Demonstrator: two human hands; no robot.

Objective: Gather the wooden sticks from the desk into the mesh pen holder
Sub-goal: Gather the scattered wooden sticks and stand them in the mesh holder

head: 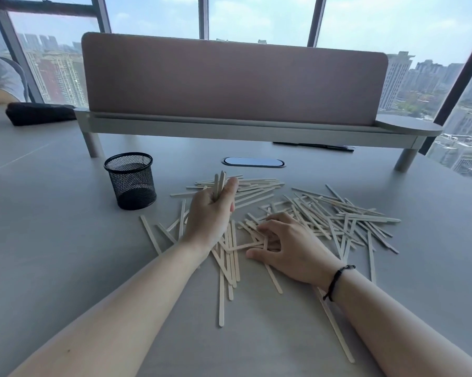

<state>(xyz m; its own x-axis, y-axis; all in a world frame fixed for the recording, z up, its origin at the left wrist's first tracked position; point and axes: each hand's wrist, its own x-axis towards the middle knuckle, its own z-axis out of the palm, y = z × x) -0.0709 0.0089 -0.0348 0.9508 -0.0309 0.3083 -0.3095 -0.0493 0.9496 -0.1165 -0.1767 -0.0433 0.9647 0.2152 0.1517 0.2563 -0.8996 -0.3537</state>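
Grey table (66, 254), window wall behind. Wooden sticks (324, 216) lie scattered in a loose heap across the table's middle, spreading right and toward the near edge. Black mesh pen holder (130, 180) stands upright, left of the heap, just beside its far-left edge; nothing visible inside. Left hand (211, 210) raised above the heap, fingers curled round a small bundle of sticks (219, 183) whose tips point up, near the holder. Right hand (289, 246) low on the heap, fingers bent and pinching a stick or two against the table. Black cord bracelet (336, 281) on right wrist. Pink divider panel (229, 77) on a raised shelf behind
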